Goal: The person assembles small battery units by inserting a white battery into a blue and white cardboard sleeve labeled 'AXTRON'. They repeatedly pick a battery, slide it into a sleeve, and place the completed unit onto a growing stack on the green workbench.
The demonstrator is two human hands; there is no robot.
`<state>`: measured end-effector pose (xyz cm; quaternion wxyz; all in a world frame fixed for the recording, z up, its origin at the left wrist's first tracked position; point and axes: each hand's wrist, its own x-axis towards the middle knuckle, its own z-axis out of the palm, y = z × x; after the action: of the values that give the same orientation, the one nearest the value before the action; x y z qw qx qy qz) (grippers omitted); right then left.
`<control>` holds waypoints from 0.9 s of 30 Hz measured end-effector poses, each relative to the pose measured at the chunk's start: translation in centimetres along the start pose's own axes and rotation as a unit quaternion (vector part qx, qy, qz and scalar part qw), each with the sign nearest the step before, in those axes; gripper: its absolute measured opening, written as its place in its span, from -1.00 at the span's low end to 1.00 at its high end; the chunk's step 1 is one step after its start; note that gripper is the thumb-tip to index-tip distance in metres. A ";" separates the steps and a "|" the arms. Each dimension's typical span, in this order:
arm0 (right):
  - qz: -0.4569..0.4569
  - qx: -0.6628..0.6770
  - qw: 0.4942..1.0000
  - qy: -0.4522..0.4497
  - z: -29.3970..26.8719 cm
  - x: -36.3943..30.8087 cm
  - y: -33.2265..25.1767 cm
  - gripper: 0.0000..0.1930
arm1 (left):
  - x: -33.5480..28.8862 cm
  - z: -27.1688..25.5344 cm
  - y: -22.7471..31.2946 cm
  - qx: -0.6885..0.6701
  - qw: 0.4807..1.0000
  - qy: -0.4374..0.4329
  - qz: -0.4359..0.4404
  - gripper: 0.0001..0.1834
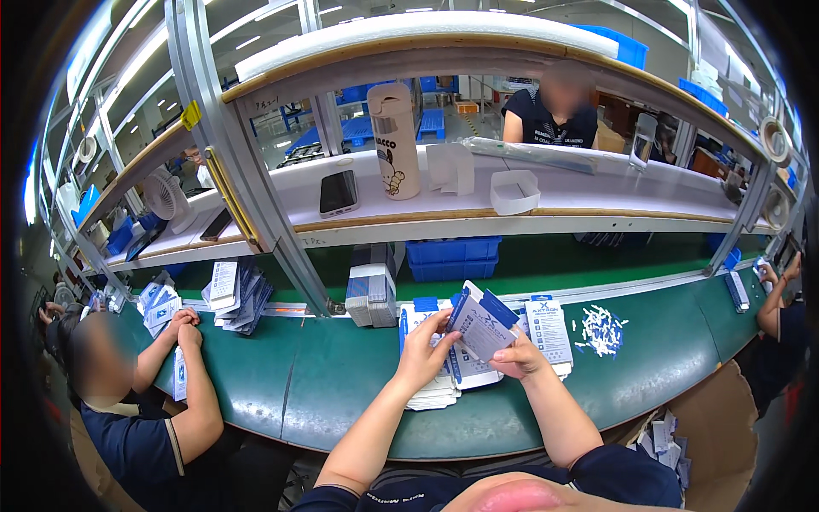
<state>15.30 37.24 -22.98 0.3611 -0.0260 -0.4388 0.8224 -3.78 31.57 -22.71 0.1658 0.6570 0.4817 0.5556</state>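
Both my hands are raised over the green bench, gripping a flat blue-and-white carton (485,329) tilted between them. My left hand (423,352) pinches its left side, thumb and fingers closed. On its lower right corner, my right hand (522,356) is closed with the thumb in front. Below and behind it lie stacks of similar flat cartons, one stack (433,396) under my left hand and another (547,331) to the right of my right hand. A heap of small white pieces (602,331) lies further right on the bench.
A bundle of stacked cartons (372,287) stands behind, near a blue bin (453,258). The shelf (580,198) above carries a tumbler (394,141) and a phone (339,193). A co-worker (153,418) sits at left by more cartons (239,294). An open cardboard box (712,427) stands at lower right.
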 end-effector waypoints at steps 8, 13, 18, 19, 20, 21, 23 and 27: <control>0.029 -0.095 0.994 -0.047 0.2 0.0 -0.5 -0.09 | -0.8 0.8 -0.2 -0.183 0.981 -0.042 -0.058 -0.37; 0.019 -0.107 0.993 -0.036 1.5 0.3 -1.0 -0.16 | -0.7 0.5 0.3 -0.140 0.983 -0.087 -0.084 -0.34; -0.036 -0.147 0.988 -0.013 1.3 0.5 -0.5 -0.32 | -0.1 -0.2 1.1 -0.058 0.998 -0.029 -0.010 -0.38; -0.033 -0.149 0.988 0.011 1.4 0.4 -0.5 -0.33 | -0.1 -0.3 0.9 -0.092 0.995 -0.016 -0.021 -0.46; -0.030 -0.151 0.987 0.035 1.7 0.2 -0.5 -0.34 | -0.1 -0.4 0.8 -0.095 0.995 -0.012 -0.019 -0.49; -0.027 -0.152 0.986 0.060 1.8 0.1 -0.4 -0.35 | -0.2 -0.6 0.6 -0.097 0.995 -0.008 -0.018 -0.51; -0.055 -0.167 0.980 0.091 2.6 0.2 -0.6 -0.35 | -0.2 -0.6 0.8 -0.098 0.995 0.018 -0.007 -0.61; -0.172 -0.269 0.940 0.118 1.8 0.7 0.1 -0.39 | -0.2 -0.5 1.1 -0.098 0.995 0.027 -0.006 -0.68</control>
<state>14.11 36.34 -21.69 0.5255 -0.1428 -0.5958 0.5903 -3.69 30.67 -21.83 0.2193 0.6197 0.4330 0.6168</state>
